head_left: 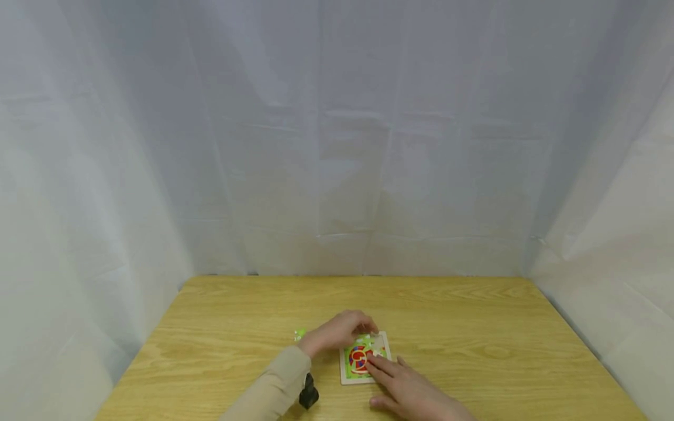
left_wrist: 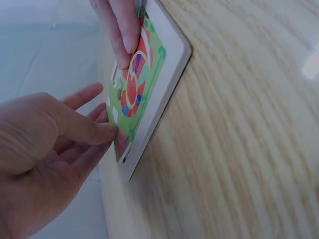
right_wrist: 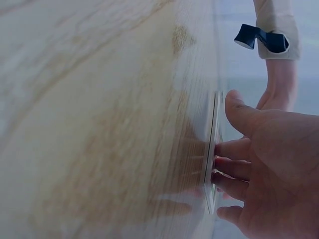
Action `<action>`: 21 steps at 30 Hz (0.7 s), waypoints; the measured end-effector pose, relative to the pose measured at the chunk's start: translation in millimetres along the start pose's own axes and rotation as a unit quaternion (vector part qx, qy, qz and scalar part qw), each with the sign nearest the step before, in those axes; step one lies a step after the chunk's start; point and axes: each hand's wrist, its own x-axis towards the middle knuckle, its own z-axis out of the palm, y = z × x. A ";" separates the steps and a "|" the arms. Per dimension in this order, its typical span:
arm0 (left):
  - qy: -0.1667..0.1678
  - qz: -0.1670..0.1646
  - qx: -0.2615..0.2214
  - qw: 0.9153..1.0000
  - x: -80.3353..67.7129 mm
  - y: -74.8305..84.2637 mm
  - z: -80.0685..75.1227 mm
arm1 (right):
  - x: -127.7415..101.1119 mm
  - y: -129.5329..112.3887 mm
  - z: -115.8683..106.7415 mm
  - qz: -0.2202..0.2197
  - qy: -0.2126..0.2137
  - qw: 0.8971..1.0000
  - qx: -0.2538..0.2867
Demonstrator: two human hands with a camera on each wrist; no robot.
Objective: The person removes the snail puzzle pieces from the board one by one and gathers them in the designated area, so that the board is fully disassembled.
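A small square jigsaw puzzle with a pale frame [head_left: 358, 381] lies on the table, its picture [left_wrist: 132, 84] green with a red and blue spiral shape. My left hand [head_left: 339, 330] arches over the far side of it. In the left wrist view, thumb and fingers pinch a green puzzle piece [left_wrist: 121, 143] at the picture's edge; the fingertips behind are partly hidden. My right hand [head_left: 408, 389] lies at the near right side, with its fairly straight fingers [right_wrist: 233, 168] resting on the picture. A greyish patch [head_left: 378, 339] of the tray shows at the far right corner.
A loose green and white piece [head_left: 300, 334] lies on the wooden table [head_left: 474, 327] left of the puzzle, beyond my left forearm. A black device [right_wrist: 271, 41] is strapped at my left wrist. White sheeting [head_left: 347, 146] hangs behind the table and along both sides.
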 end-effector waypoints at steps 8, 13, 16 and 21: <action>-0.031 0.001 0.002 1.000 -1.5 -0.8 -6.8 | 0.0 0.9 0.8 -0.005 0.001 1.000 -0.001; -0.031 -0.005 0.019 0.999 -0.8 2.1 -7.1 | -0.1 1.7 2.4 -0.011 0.008 1.000 -0.010; -0.030 -0.005 0.029 0.999 -0.1 2.9 -6.3 | -0.4 1.7 2.7 -0.015 0.015 1.000 -0.014; -0.021 -0.005 0.042 0.999 0.6 2.1 -4.2 | -0.9 1.5 3.5 -0.017 0.018 1.000 -0.017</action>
